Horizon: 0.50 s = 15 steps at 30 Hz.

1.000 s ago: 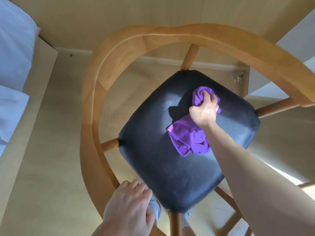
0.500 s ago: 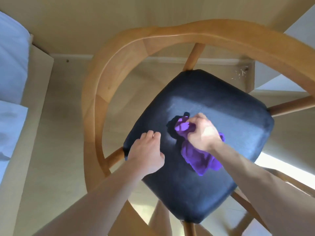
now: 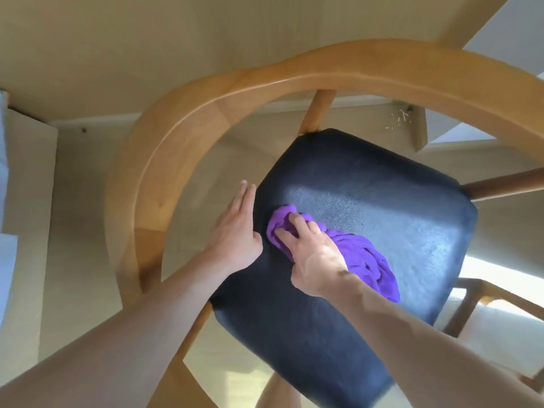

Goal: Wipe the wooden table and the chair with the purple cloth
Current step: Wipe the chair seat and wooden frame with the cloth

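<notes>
Purple cloth [image 3: 350, 254] bunched under gripping right hand [image 3: 315, 254] on chair seat [image 3: 382, 201]; left hand [image 3: 238, 228] flat, fingers straight

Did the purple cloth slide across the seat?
Yes. The purple cloth went from the dark seat's far corner toward its left edge.

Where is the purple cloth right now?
The purple cloth lies on the chair's dark seat, near its left edge, pressed under the right hand.
</notes>
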Each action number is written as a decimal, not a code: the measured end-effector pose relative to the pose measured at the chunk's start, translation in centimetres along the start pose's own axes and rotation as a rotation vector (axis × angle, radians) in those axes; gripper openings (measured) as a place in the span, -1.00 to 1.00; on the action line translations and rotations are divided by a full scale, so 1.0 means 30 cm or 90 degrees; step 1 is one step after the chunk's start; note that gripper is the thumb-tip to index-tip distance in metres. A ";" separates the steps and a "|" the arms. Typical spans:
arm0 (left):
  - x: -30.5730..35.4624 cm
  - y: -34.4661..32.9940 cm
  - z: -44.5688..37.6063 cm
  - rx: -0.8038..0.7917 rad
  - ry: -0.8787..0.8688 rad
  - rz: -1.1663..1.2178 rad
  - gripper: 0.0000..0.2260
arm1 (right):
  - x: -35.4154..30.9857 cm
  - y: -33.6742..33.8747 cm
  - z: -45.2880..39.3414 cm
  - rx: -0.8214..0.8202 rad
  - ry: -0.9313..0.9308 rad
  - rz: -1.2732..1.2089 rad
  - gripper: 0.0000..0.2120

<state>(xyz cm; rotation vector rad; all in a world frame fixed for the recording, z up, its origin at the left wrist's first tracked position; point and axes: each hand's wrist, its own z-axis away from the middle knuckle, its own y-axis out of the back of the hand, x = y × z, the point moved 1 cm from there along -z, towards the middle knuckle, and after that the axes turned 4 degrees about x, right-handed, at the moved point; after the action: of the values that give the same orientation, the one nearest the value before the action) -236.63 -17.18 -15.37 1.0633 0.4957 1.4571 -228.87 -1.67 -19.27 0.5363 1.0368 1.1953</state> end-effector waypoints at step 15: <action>0.226 -0.103 -0.189 -0.079 -0.252 -0.197 0.28 | 0.262 0.161 0.032 0.113 -0.382 -0.156 -0.14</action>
<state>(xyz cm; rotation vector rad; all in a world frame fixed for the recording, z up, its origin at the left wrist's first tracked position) -238.79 -8.63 -18.50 1.0888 0.2667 0.9631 -230.32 7.37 -17.79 0.8204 0.6662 0.6623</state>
